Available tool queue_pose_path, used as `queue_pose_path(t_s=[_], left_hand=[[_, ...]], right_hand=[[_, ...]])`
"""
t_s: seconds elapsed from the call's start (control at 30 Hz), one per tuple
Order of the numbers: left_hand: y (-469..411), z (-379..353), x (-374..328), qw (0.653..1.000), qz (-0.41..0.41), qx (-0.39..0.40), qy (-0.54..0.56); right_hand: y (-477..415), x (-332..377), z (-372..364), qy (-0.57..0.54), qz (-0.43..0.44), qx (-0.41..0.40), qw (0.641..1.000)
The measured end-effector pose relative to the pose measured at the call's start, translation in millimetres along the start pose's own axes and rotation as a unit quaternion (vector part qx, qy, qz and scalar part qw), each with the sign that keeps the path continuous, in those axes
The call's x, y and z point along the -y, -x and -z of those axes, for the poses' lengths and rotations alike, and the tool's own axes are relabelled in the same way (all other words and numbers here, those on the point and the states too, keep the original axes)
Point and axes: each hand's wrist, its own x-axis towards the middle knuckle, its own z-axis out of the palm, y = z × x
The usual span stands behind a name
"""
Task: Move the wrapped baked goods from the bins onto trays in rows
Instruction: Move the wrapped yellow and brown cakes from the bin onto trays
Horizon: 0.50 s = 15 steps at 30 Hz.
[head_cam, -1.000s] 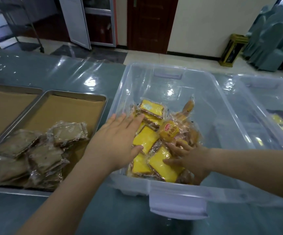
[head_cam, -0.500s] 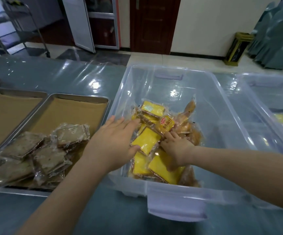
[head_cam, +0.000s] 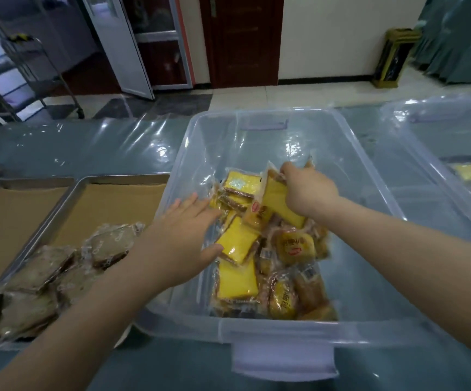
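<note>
Barely begun, I judge: the clear bin [head_cam: 256,331] holds a heap of wrapped cakes [head_cam: 237,280], the tray [head_cam: 110,204] at its nine o'clock only unrowed brown packets [head_cam: 39,272], the left hand [head_cam: 177,244] spreads flat and released over the heap, the right hand [head_cam: 307,190] grasps a yellow packet [head_cam: 276,201], and the three-o'clock second bin [head_cam: 440,114] is cut off.

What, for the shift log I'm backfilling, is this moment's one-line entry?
phase: pick from clear bin | left hand: open, reaching into bin | right hand: grips yellow cake packet | tray: brown packets at near end
</note>
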Motion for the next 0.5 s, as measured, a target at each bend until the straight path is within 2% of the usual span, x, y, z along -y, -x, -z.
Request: queue_pose_path(t_s=[0.17, 0.3, 0.43, 0.5], left_hand=[[-96.4, -2.8, -21.6, 0.989, 0.037, 0.133, 0.048], [-144.2, -44.0, -17.0, 0.973, 0.097, 0.211, -0.016], [-137.1, -95.0, -17.2, 0.916, 0.06, 0.363, -0.16], [-137.2, -103.1, -15.6, 0.922, 0.08, 0.352, -0.138]], right_hand=[[0.0, -3.7, 5.7, -0.021, -0.04, -0.005, 0.999], [-2.2, -9.6, 7.2, -0.019, -0.056, -0.024, 0.998], [-7.7, -14.9, -2.5, -0.013, -0.066, -0.034, 0.997], [-9.7, -14.4, -5.4, -0.002, -0.067, -0.035, 0.997]])
